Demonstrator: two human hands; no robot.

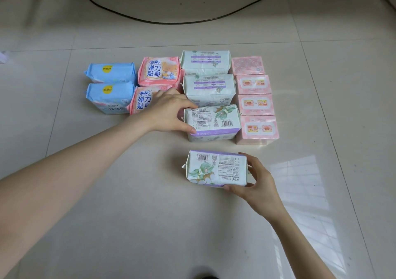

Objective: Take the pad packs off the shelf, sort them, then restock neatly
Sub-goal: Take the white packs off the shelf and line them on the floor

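Sorting on the floor (120, 203): left hand (171, 111) pinches 3rd green pack (212, 121) in its column; right hand (257, 184) clamps 4th green pack (216, 168), lying apart in front. Next, probably: butt it up, aligned.

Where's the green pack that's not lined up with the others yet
Head view, centre: the right hand grips the loose green pack, just nearer the camera than the green column's front pack.

The left hand (169, 111) hides part of the front pink pack (139, 104).
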